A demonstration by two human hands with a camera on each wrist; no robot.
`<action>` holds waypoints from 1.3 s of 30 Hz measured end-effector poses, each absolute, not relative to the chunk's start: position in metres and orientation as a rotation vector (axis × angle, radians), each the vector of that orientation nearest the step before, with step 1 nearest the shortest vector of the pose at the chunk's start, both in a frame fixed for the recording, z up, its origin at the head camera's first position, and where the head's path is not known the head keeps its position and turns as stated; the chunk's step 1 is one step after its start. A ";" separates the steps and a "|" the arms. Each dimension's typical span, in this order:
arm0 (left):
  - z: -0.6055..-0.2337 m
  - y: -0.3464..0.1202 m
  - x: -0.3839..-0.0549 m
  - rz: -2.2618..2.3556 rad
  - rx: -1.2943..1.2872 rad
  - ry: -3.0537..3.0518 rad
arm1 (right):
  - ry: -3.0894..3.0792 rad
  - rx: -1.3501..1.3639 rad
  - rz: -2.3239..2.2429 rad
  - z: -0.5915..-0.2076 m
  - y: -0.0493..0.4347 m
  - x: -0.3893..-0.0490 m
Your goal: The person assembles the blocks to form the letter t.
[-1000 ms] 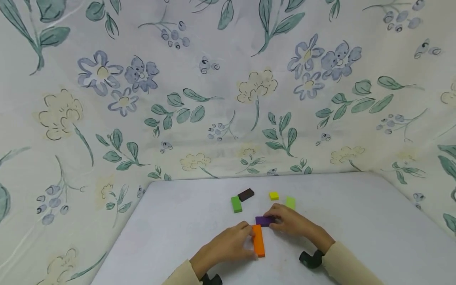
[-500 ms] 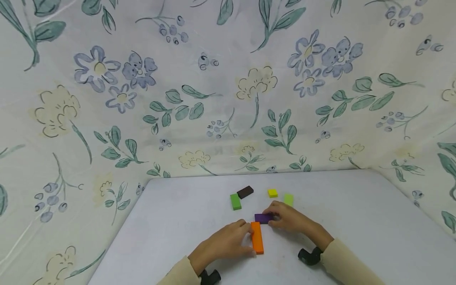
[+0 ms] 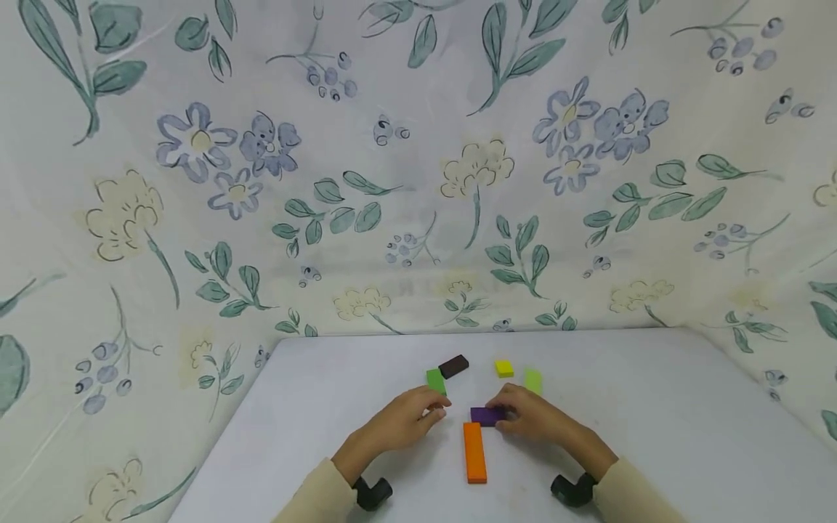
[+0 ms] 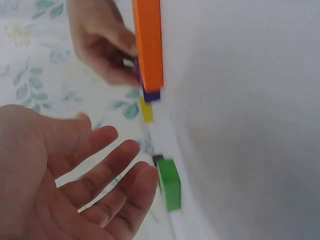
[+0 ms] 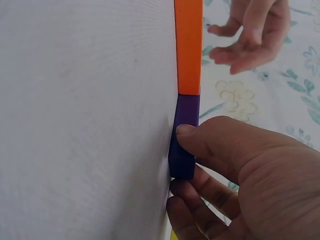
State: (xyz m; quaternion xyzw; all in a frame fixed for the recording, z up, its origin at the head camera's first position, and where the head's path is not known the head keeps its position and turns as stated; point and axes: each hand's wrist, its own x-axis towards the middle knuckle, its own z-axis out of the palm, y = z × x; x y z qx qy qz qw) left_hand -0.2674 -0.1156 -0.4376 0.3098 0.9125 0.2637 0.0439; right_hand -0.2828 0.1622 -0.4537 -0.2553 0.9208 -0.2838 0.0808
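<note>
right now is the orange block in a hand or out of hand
Out of hand: the orange block lies on the table, the left hand apart from it, the right hand gripping the purple block.

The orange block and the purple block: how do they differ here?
The orange block is longer than the purple block. In the head view, the orange block runs near to far, the purple block side to side. The right hand grips the purple block; no hand touches the orange block. Both are straight-edged and lie on the white table.
</note>
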 end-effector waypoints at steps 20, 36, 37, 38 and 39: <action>-0.425 -0.128 -0.329 0.813 0.799 2.861 | 2.713 -0.796 -0.929 -0.457 0.162 -0.282; -0.433 -0.124 -0.352 0.789 0.866 2.761 | 2.717 -0.749 -0.914 -0.456 0.166 -0.281; -0.434 -0.123 -0.352 0.779 0.859 2.754 | 2.712 -0.749 -0.913 -0.456 0.166 -0.282; -0.432 -0.122 -0.354 0.771 0.851 2.747 | 2.712 -0.753 -0.911 -0.455 0.166 -0.283; -0.432 -0.122 -0.355 0.751 0.855 2.745 | 2.710 -0.759 -0.906 -0.455 0.166 -0.284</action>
